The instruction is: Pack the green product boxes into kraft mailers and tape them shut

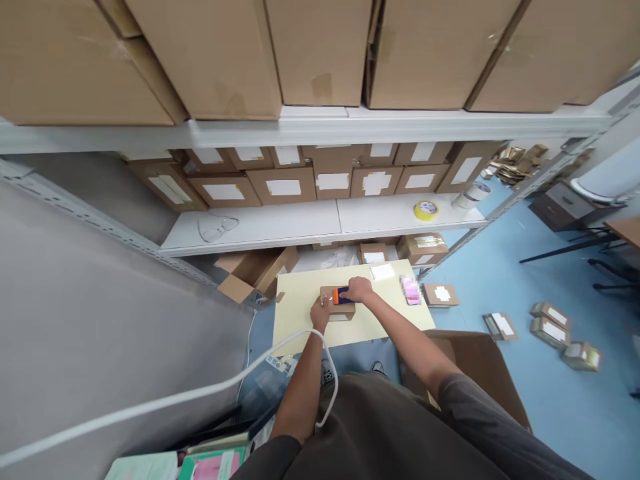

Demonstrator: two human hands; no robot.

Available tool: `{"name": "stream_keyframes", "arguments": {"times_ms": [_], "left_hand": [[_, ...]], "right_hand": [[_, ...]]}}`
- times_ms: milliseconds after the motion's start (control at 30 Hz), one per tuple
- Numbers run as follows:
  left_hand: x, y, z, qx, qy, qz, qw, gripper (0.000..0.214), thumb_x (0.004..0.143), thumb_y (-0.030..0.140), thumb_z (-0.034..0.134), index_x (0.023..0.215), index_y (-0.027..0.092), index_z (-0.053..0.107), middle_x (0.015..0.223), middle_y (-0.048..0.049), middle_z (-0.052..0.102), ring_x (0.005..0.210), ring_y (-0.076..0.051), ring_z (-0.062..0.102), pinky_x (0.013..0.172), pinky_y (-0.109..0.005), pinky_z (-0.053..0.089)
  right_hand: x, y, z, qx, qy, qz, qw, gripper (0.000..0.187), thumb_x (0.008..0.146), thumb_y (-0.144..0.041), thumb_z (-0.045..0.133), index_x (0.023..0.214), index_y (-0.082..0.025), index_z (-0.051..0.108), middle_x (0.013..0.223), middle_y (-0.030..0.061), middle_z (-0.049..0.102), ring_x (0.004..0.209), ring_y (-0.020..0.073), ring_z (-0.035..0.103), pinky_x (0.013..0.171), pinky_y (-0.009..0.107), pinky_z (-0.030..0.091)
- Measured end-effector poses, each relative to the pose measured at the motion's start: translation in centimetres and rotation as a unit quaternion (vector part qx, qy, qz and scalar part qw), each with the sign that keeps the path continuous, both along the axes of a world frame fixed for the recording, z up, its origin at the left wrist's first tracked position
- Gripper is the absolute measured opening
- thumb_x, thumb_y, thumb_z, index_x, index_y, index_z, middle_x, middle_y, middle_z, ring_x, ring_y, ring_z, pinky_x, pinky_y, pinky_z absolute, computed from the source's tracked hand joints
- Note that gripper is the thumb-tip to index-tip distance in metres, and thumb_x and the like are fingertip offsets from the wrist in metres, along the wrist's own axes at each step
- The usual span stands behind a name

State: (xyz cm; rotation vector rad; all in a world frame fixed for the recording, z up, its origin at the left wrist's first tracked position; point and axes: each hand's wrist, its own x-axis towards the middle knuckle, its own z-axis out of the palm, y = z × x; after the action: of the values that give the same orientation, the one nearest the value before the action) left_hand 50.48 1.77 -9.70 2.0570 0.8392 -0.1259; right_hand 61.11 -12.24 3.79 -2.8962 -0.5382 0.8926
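Observation:
A small brown cardboard box (341, 311) lies on a pale yellow table (300, 320). My right hand (359, 289) is closed around an orange and blue tape dispenser (341, 295) that rests on top of the box. My left hand (320, 312) presses on the box's left end, fingers curled over its edge. A white paper slip (383, 271) and a pink item (411, 291) lie on the table to the right of my right hand.
Metal shelving (320, 223) behind the table holds many labelled cartons, glasses (216, 229), a yellow tape roll (426, 210) and a white tape roll (473, 193). Small boxes (553, 327) are scattered on the blue floor at right. An open large carton (480, 367) stands near my right.

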Motion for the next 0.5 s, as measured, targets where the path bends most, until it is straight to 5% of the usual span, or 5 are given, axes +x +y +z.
{"name": "stream_keyframes", "arguments": {"times_ms": [167, 333, 400, 500], "left_hand": [[1.9, -6.3, -0.4, -0.012, 0.007, -0.04, 0.999, 0.057, 0.111, 0.052, 0.037, 0.137, 0.014, 0.071, 0.128, -0.0205, 0.078, 0.121, -0.037, 0.072, 0.102, -0.044, 0.053], [2.3, -6.2, -1.0, -0.023, -0.002, -0.053, 0.998, 0.054, 0.108, 0.054, 0.043, 0.129, 0.016, 0.074, 0.13, -0.0192, 0.078, 0.125, -0.036, 0.071, 0.107, -0.043, 0.051], [2.1, -5.3, -1.3, -0.031, -0.019, -0.056, 0.998, 0.052, 0.108, 0.053, 0.043, 0.126, 0.016, 0.075, 0.13, -0.0189, 0.078, 0.125, -0.035, 0.071, 0.108, -0.043, 0.051], [1.5, -3.2, -1.6, -0.073, -0.045, -0.038, 0.996, 0.054, 0.108, 0.054, 0.043, 0.121, 0.013, 0.076, 0.127, -0.019, 0.079, 0.123, -0.034, 0.072, 0.106, -0.041, 0.053]], "right_hand": [[1.7, -11.5, -0.3, -0.003, 0.019, -0.039, 0.999, 0.065, 0.09, -0.072, 0.072, 0.115, -0.013, 0.082, 0.124, 0.021, 0.079, 0.113, 0.0334, 0.076, 0.086, 0.033, 0.056], [2.3, -23.2, -0.3, -0.012, 0.001, -0.091, 0.996, 0.058, 0.09, -0.071, 0.075, 0.103, -0.015, 0.084, 0.115, 0.0205, 0.081, 0.103, 0.0323, 0.076, 0.083, 0.033, 0.053], [2.1, -24.7, -0.7, -0.011, 0.0, -0.089, 0.996, 0.059, 0.092, -0.071, 0.073, 0.104, -0.014, 0.084, 0.115, 0.0218, 0.081, 0.102, 0.0315, 0.076, 0.082, 0.033, 0.052], [1.3, -22.6, -1.8, -0.012, 0.009, -0.094, 0.995, 0.064, 0.091, -0.075, 0.071, 0.105, -0.014, 0.084, 0.117, 0.021, 0.081, 0.106, 0.032, 0.076, 0.082, 0.032, 0.052]]}}
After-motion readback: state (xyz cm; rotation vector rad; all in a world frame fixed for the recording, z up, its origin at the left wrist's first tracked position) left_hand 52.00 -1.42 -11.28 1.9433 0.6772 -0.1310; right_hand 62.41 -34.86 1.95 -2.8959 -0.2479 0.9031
